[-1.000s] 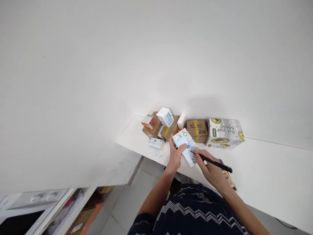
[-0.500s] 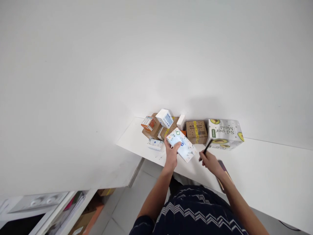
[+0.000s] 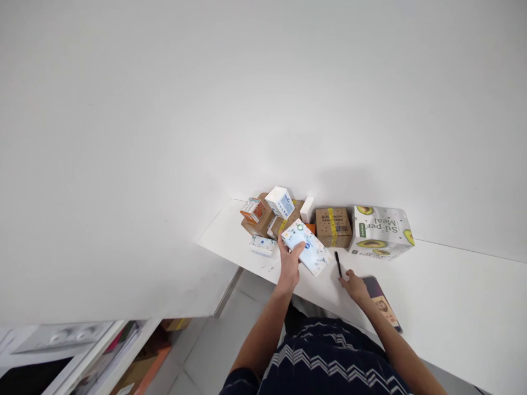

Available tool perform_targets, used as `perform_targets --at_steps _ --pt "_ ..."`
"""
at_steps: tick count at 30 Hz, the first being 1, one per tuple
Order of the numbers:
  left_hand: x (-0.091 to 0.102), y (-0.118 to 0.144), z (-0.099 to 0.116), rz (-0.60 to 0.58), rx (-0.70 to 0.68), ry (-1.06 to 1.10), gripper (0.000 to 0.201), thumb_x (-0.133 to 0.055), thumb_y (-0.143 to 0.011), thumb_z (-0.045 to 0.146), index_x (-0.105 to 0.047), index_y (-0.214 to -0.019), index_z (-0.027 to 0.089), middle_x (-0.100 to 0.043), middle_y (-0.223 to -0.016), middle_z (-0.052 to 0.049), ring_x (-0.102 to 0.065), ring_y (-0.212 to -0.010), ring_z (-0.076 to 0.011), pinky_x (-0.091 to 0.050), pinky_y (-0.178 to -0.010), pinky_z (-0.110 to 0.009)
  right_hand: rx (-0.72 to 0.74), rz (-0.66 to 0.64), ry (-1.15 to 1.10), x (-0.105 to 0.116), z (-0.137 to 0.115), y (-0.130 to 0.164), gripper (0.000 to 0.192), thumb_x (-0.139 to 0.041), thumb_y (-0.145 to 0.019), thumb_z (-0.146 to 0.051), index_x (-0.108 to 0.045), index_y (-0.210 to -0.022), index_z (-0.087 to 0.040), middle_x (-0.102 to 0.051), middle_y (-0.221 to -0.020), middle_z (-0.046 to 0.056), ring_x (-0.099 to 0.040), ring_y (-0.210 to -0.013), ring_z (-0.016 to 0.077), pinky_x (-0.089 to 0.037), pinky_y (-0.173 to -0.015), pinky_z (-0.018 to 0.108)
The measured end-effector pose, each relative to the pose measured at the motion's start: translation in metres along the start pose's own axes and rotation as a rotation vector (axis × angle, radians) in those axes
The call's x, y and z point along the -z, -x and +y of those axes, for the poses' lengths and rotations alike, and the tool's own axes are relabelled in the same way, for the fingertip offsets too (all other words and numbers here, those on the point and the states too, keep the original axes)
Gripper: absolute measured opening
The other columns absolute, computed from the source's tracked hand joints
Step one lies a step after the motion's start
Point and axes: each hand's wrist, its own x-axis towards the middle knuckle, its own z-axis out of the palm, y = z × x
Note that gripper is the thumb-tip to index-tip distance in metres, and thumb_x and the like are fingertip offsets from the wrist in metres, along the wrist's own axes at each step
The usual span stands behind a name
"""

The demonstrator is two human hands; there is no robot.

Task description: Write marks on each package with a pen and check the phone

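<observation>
Gripping the patterned box (image 3: 307, 248) in your left hand (image 3: 289, 262) above the table (image 3: 453, 285), your right hand (image 3: 354, 284) pinches the black pen (image 3: 337, 264) beside it; next, steady the box flat.

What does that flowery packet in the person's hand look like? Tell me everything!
The packet is flat and oblong, pale blue and white with tiny coloured specks, a green mark near its far end and a blue dot in the middle. Its wrapper looks soft and smooth. The left hand grips its near left corner, holding it tilted above the white table, in front of the stacked boxes. Nothing else touches it.
</observation>
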Motion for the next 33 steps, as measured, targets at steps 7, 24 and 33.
perform_targets --at_steps 7,24,33 --pt "0.006 -0.006 0.001 0.027 0.011 0.024 0.079 -0.076 -0.069 0.030 -0.035 -0.137 0.035 -0.057 -0.129 -0.006 -0.061 -0.105 -0.0206 -0.053 -0.080 -0.031 -0.152 0.182 0.197 0.001 0.031 0.040 0.062 -0.053 -0.087 -0.041 -0.040 -0.138 -0.008 -0.050 -0.127 0.027 -0.051 -0.116 0.0429 -0.042 -0.086 0.054" --pt "0.003 -0.009 -0.001 0.044 0.041 0.011 0.078 -0.076 -0.069 0.030 -0.036 -0.135 0.034 -0.060 -0.124 -0.006 -0.062 -0.104 -0.0219 -0.054 -0.079 -0.032 -0.251 0.213 0.064 -0.008 0.068 0.051 0.061 -0.049 -0.083 -0.044 -0.047 -0.138 -0.019 -0.055 -0.116 0.020 -0.055 -0.111 0.0411 -0.045 -0.085 0.053" --pt "0.011 -0.011 0.000 0.083 0.034 -0.014 0.076 -0.076 -0.067 0.033 -0.038 -0.133 0.033 -0.059 -0.125 -0.006 -0.062 -0.102 -0.0216 -0.053 -0.074 -0.030 -0.161 -0.287 -1.581 0.042 0.031 0.085 0.050 -0.067 -0.073 -0.048 -0.060 -0.114 -0.021 -0.073 -0.098 0.009 -0.068 -0.087 0.0262 -0.054 -0.085 0.045"
